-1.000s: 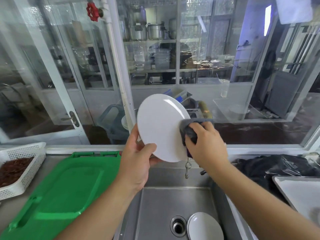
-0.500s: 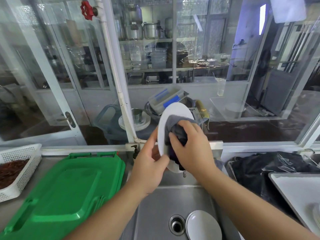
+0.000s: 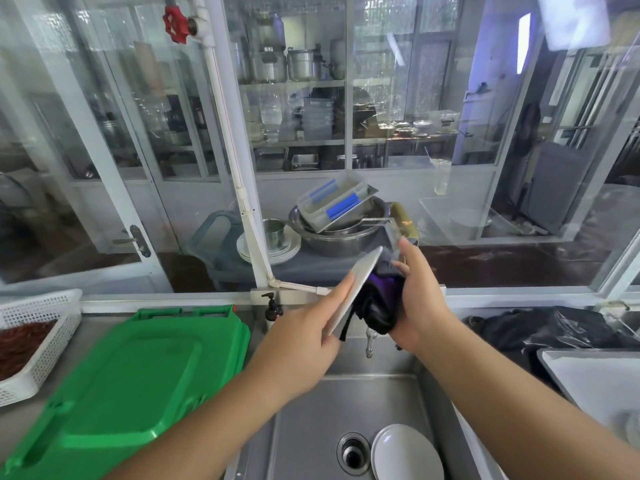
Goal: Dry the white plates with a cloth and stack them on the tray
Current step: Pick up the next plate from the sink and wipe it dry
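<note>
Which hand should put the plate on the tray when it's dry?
Probably the left hand. It already holds the white plate, while the right hand is full of dark cloth. The tray is on the right, though, so the left arm must cross over.

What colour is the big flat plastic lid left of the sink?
Bright green plastic lid, plain, no pattern; head view shows it.
</note>
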`<state>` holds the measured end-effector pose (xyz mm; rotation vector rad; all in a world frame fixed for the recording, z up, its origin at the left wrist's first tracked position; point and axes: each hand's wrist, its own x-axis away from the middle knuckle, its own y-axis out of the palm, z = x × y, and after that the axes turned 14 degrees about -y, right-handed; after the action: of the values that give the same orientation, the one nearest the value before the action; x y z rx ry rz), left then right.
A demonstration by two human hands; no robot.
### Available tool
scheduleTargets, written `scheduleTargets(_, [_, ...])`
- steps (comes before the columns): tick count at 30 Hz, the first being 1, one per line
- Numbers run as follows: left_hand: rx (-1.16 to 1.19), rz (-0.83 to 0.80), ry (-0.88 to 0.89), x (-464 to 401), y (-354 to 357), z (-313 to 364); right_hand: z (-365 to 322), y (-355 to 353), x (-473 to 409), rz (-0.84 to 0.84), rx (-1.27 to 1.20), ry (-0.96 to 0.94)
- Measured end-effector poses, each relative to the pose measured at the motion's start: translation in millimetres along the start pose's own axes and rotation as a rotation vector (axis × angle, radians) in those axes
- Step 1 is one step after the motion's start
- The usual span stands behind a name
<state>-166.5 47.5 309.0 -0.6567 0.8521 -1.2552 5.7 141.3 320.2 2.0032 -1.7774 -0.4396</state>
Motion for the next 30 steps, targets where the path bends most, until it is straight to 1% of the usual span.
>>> scheduleTargets(3, [-0.133, -0.009, 0.055, 0, 3, 3, 9, -7, 0, -0.059, 0.056, 0.075])
scheduleTargets(6, [-0.291, -0.016, 0.088, -1, 8, 5, 16, -15, 2, -0.085, 0.078, 0.084])
scheduleTargets(11, [-0.487, 0.101, 0.166, 9, 25, 7, 33, -27, 8, -0.037, -0.021, 0.063])
scheduleTargets(16, [-0.463, 0.048, 0.106, 15, 27, 12, 39, -38, 8, -0.046, -0.089, 0.030])
scheduleTargets(19, [-0.422, 0.095, 0.131, 17, 21, 10, 40, -44, 6, -0.041, -0.151, 0.009])
scheduleTargets(23, [-0.275, 0.221, 0.214, 11, 13, -1, 37, -46, 2, -0.049, -0.212, -0.042])
scheduleTargets(25, [-0.140, 0.229, 0.132, 3, 11, -12, 35, -47, 0, -0.046, -0.241, -0.072])
scheduleTargets(27, [0.146, 0.228, -0.075, -6, 9, -22, 32, -47, 0, -0.034, -0.278, -0.093])
scheduleTargets(28, [0.337, 0.222, -0.224, -11, 9, -24, 31, -47, 0, -0.024, -0.299, -0.097])
scheduleTargets(29, [0.562, 0.196, -0.390, -15, 8, -24, 29, -47, 0, -0.017, -0.317, -0.093])
scheduleTargets(30, [0.834, 0.125, -0.553, -18, 7, -23, 28, -46, -1, -0.015, -0.329, -0.088])
